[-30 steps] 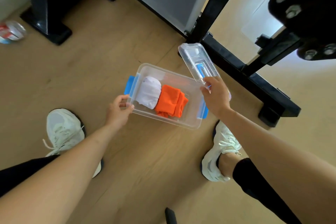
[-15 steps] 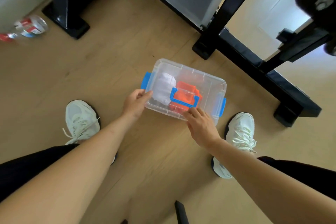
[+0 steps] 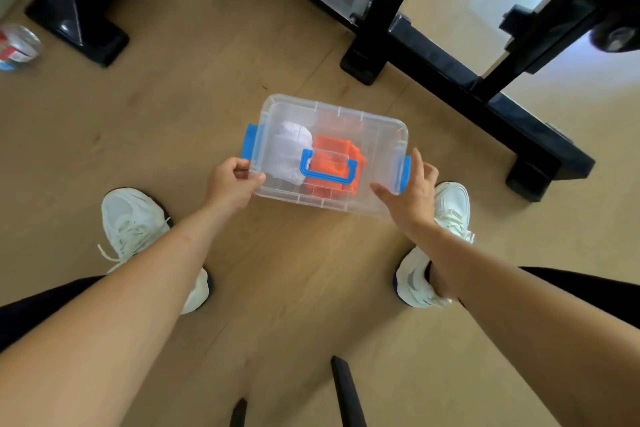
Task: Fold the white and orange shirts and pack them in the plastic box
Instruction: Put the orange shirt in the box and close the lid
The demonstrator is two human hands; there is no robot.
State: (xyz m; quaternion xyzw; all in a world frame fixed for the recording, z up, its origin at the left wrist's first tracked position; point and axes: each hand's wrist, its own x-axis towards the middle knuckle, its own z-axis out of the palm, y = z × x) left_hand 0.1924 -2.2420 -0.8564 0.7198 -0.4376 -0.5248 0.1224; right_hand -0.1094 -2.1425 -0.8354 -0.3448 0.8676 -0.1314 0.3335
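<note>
Counts: plastic box [image 3: 381,128] x1, w/ lid on. Shirts inside x2: white shirt [image 3: 289,149] x1 on left, orange shirt [image 3: 327,149] x1 on right. Blue latches x2: left latch [image 3: 250,144], right latch [image 3: 403,173]. Blue handle [image 3: 327,173] x1. Hands x2: left hand [image 3: 230,184], right hand [image 3: 412,198]. White shoes x2: left shoe [image 3: 131,218], right shoe [image 3: 450,204]. Bottle [image 3: 17,45] x1, far left.

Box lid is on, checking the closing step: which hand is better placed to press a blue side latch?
Right, probably: the right hand lies open beside the right latch; the left hand grips the box corner.
</note>
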